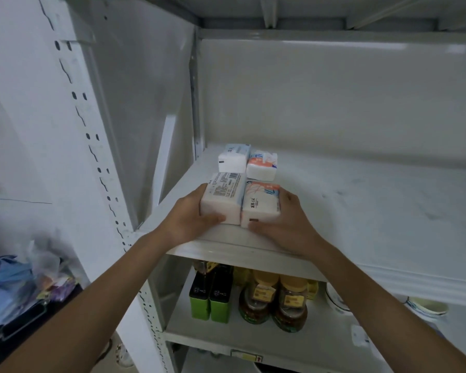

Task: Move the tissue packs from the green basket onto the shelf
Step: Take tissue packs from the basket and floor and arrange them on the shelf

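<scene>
On the lower level we see two green rectangular tins with black lids (210, 297), two amber plastic bottles (273, 302), and white ceramic bowls (425, 308).

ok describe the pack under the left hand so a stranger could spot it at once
Start at the white shelf above the level with bottles and green tins; four tissue packs sit in a two-by-two block near its left end. The one meant is the front-left pack, under the left hand. Unlike the orange-and-blue pack beside it, its top shows dense grey print and a barcode.
</scene>
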The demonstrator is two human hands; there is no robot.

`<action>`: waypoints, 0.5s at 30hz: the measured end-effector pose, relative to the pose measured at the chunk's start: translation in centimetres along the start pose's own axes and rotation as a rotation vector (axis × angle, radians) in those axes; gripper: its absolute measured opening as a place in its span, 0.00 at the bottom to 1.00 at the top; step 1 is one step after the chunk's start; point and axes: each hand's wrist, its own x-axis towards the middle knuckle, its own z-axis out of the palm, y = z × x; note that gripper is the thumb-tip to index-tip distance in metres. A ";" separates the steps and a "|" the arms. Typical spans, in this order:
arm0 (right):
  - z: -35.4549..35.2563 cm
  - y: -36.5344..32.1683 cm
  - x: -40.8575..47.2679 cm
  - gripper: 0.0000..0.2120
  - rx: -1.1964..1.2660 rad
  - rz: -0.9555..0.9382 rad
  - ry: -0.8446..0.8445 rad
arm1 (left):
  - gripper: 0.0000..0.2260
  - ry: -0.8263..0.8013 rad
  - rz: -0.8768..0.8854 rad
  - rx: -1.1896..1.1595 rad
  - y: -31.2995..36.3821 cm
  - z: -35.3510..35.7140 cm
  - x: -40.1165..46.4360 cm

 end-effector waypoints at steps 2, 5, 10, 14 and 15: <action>-0.1 0.1 0.9 0.49 -0.022 0.013 0.014 | 0.32 -0.026 -0.006 0.047 -0.4 -0.1 1.3; 0.0 0.0 2.5 0.46 -0.058 0.033 0.071 | 0.32 -0.051 -0.035 0.065 -0.8 0.0 3.5; 0.2 0.4 5.2 0.39 -0.011 0.038 0.160 | 0.33 -0.062 -0.065 0.162 -0.9 0.4 7.4; 0.2 1.0 6.7 0.39 -0.037 0.040 0.158 | 0.33 -0.072 -0.096 0.206 -1.1 0.7 9.2; 0.3 1.1 7.0 0.39 -0.034 0.040 0.157 | 0.34 -0.075 -0.106 0.208 -1.1 0.7 9.4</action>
